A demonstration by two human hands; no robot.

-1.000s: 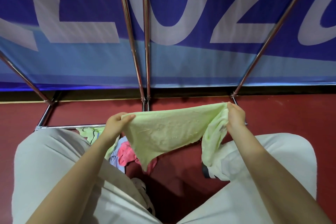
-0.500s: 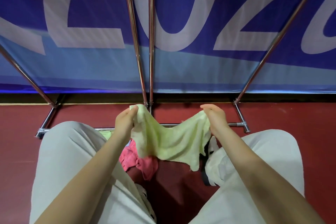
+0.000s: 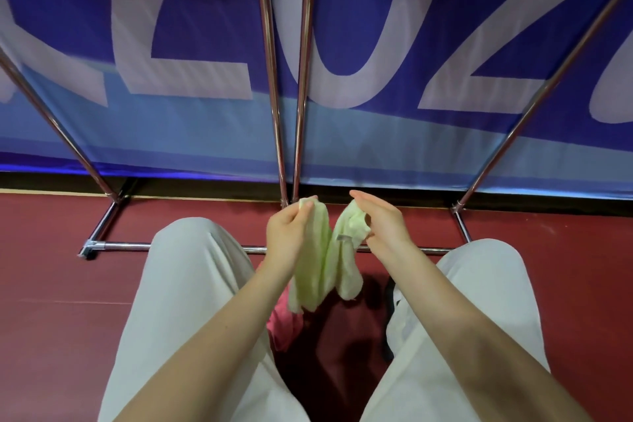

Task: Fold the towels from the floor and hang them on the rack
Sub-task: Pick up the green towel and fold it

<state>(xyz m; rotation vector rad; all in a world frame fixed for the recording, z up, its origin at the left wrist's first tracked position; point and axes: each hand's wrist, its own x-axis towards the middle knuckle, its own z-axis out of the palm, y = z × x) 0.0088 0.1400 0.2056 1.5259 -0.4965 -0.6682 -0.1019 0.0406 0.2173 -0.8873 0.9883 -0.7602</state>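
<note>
The hands have drawn together, left hand (image 3: pixel 287 233) and right hand (image 3: pixel 383 229) each pinching a corner of the green towel (image 3: pixel 325 267), which now hangs doubled near the rack (image 3: pixel 274 79); apparently half-folded.

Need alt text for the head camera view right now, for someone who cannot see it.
Two bare hands, left hand and right hand, each pinch an end of a pale green terry towel, drawn close so it droops in two folds. Below lies a crumpled pink towel on red floor; chrome tube rack stands behind.
</note>
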